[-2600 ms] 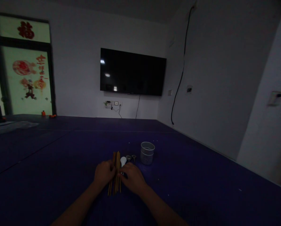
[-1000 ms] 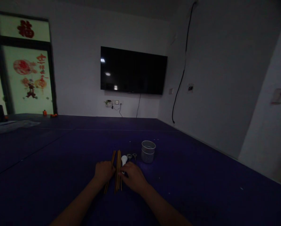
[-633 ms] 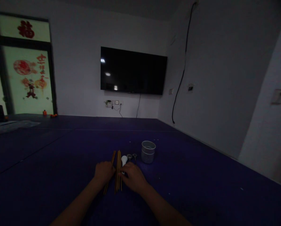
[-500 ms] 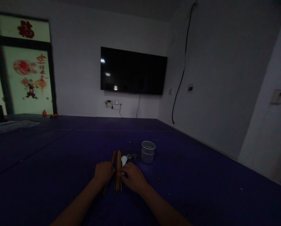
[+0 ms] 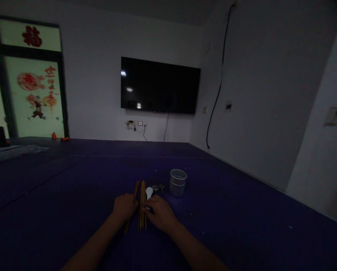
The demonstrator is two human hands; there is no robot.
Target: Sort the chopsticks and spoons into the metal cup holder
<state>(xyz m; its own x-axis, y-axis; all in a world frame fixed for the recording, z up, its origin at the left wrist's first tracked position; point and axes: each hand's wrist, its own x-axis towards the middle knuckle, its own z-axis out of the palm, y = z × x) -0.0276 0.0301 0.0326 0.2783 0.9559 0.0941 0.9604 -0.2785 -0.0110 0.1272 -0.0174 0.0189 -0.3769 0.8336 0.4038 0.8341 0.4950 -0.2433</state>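
Note:
Several wooden chopsticks [image 5: 141, 195] lie in a bundle on the dark purple floor mat [image 5: 72, 195], pointing away from me. My left hand [image 5: 124, 207] rests on the bundle's left side, fingers curled over one chopstick that angles off to the left. My right hand [image 5: 160, 213] presses on the right side of the bundle, fingers closed on the sticks. A white spoon [image 5: 148, 192] and two small metal spoons [image 5: 157, 188] lie just beyond my right hand. A grey mesh cup [image 5: 177, 182] stands upright to their right.
A dark wall-mounted screen [image 5: 160, 86] hangs on the far white wall above a power socket with cables. A glass door with red decorations [image 5: 33, 94] is at far left. The white wall on the right runs along the mat's edge.
One chopstick under my left hand has separated from the bundle and now angles out to the left. Both hands stay in almost the same place.

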